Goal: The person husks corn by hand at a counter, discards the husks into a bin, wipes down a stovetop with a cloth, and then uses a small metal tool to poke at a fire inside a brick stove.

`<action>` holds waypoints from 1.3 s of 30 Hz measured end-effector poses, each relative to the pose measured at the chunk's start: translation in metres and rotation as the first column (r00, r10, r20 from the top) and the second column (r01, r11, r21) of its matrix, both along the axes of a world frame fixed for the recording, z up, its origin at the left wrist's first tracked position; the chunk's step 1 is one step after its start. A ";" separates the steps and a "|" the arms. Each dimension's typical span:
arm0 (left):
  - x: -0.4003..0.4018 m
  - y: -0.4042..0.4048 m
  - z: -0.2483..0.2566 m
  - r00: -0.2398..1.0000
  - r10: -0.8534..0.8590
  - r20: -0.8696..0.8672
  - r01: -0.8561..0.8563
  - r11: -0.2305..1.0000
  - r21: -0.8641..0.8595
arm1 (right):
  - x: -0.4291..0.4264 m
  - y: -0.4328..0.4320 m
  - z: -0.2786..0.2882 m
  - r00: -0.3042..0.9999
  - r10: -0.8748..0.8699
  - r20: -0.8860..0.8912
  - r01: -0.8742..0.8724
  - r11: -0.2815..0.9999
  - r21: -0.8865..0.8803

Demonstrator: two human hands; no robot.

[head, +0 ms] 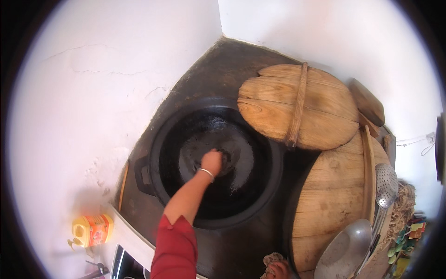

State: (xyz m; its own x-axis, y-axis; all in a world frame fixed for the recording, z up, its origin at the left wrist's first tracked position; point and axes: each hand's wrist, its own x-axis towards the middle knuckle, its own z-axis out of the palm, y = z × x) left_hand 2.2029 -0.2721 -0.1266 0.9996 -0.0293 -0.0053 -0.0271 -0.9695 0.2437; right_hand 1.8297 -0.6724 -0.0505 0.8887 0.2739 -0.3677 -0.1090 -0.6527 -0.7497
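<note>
A large black iron wok is set in the dark stove top, with liquid pooled in its bottom. My left hand, with a silver bangle at the wrist and a red sleeve, reaches down to the middle of the wok. Its fingers are curled and blurred; a dark patch lies beside them, and whether they hold something cannot be made out. At the lower edge my right hand is partly in view, its fingers gripping a crumpled grey-brown rag on the stove top.
A round wooden lid overlaps the wok's upper right rim. A larger wooden lid lies to the right, with a metal basin and perforated skimmer on its far side. A yellow pump bottle stands at lower left. White walls rise behind.
</note>
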 end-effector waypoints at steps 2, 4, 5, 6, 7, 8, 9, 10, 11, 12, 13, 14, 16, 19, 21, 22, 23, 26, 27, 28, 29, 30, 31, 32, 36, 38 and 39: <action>-0.007 -0.025 0.006 1.000 0.002 0.012 0.000 0.993 -0.115 | 0.001 0.001 0.002 0.999 0.000 0.052 0.000 1.000 -0.002; -0.024 -0.032 0.015 0.975 -0.089 -0.205 0.049 0.980 -0.192 | 0.007 0.003 0.002 0.912 0.292 0.288 -0.189 0.923 -0.335; -0.039 -0.034 0.019 0.973 -0.103 -0.205 0.044 0.961 -0.274 | 0.010 0.003 0.002 0.719 0.598 0.355 -0.261 0.705 -0.659; -0.055 -0.029 0.018 0.949 -0.188 -0.254 0.132 0.966 -0.223 | 0.010 0.005 0.001 0.456 0.846 0.276 -0.196 0.399 -0.896; -0.069 -0.036 0.035 0.929 -0.240 -0.282 0.182 0.959 -0.218 | 0.007 0.004 -0.005 0.660 0.611 0.437 -0.229 0.717 -0.658; -0.075 -0.038 0.049 0.919 -0.272 -0.286 0.198 0.944 -0.262 | 0.004 0.004 -0.013 0.828 0.307 0.469 -0.160 0.931 -0.327; -0.087 -0.033 0.061 0.911 -0.291 -0.293 0.201 0.932 -0.303 | -0.002 0.005 -0.015 0.931 0.000 0.365 -0.016 0.999 0.040; -0.093 -0.026 0.069 0.934 -0.271 -0.234 0.181 0.921 -0.346 | 0.008 0.010 -0.001 0.924 0.010 0.381 -0.015 1.000 0.011; -0.099 -0.017 0.076 0.953 -0.247 -0.175 0.164 0.907 -0.388 | 0.021 0.015 0.013 0.917 0.019 0.397 -0.013 1.000 -0.018; -0.104 -0.011 0.086 0.969 -0.221 -0.114 0.153 0.889 -0.431 | 0.035 0.021 0.027 0.909 0.028 0.415 -0.009 0.999 -0.048; -0.103 -0.010 0.102 0.975 -0.077 -0.207 -0.056 0.820 -0.570 | 0.038 0.023 0.035 0.897 0.041 0.440 -0.006 0.997 -0.080; -0.103 -0.007 0.119 0.988 -0.021 -0.155 -0.083 0.770 -0.632 | 0.041 0.025 0.041 0.884 0.054 0.465 -0.002 0.994 -0.112; -0.104 0.009 0.161 0.996 0.075 -0.046 -0.084 0.663 -0.744 | 0.045 0.030 0.049 0.864 0.081 0.496 -0.019 0.992 -0.129; -0.089 0.010 0.242 0.994 0.111 0.024 -0.031 0.467 -0.884 | 0.044 0.030 0.053 0.859 0.068 0.508 -0.004 0.992 -0.126; -0.082 0.003 0.299 0.981 0.144 0.129 0.047 0.468 -0.883 | 0.043 0.029 0.051 0.861 0.053 0.506 0.010 0.993 -0.121; -0.081 -0.001 0.316 0.969 0.183 0.165 0.094 0.345 -0.934 | 0.043 0.029 0.052 0.859 0.049 0.510 0.013 0.993 -0.118; -0.078 -0.009 0.325 0.955 0.223 0.194 0.146 0.215 -0.966 | 0.043 0.028 0.053 0.856 0.043 0.514 0.020 0.993 -0.116; -0.072 -0.021 0.307 0.988 0.134 0.078 0.105 -0.209 -0.972 | 0.046 0.027 0.055 0.850 0.044 0.526 0.029 0.991 -0.131; -0.068 -0.020 0.282 0.996 0.086 0.018 0.043 -0.291 -0.956 | 0.044 0.025 0.055 0.850 0.049 0.524 0.029 0.990 -0.140; -0.070 -0.009 0.230 0.981 0.005 -0.192 -0.192 0.067 -0.979 | 0.039 0.025 0.056 0.866 0.045 0.499 0.011 0.994 -0.109; -0.075 0.006 0.175 0.913 0.008 -0.407 -0.372 0.425 -0.825 | 0.037 0.028 0.055 0.877 0.042 0.479 -0.008 0.997 -0.072; -0.091 0.004 0.138 0.944 -0.151 -0.294 0.088 0.972 -0.216 | 0.043 0.029 0.052 0.882 0.027 0.470 -0.009 0.999 -0.040; -0.104 -0.005 0.116 0.931 -0.099 -0.350 0.069 0.993 -0.098 | 0.052 0.028 0.048 0.865 0.025 0.501 -0.003 0.999 -0.045; -0.115 -0.002 0.099 0.956 -0.058 -0.286 0.007 0.985 -0.175 | 0.050 0.027 0.044 0.855 0.029 0.518 -0.006 0.999 -0.047; -0.142 0.005 0.100 0.984 0.119 -0.133 -0.160 0.918 -0.362 | 0.044 0.027 0.042 0.830 0.053 0.556 -0.015 0.997 -0.073; -0.157 0.001 0.132 0.974 0.222 -0.052 -0.218 0.836 -0.503 | 0.043 0.026 0.039 0.818 0.039 0.574 0.014 0.996 -0.087; -0.166 0.001 0.152 0.962 0.274 -0.007 -0.229 0.790 -0.569 | 0.043 0.026 0.037 0.809 0.028 0.588 0.033 0.995 -0.092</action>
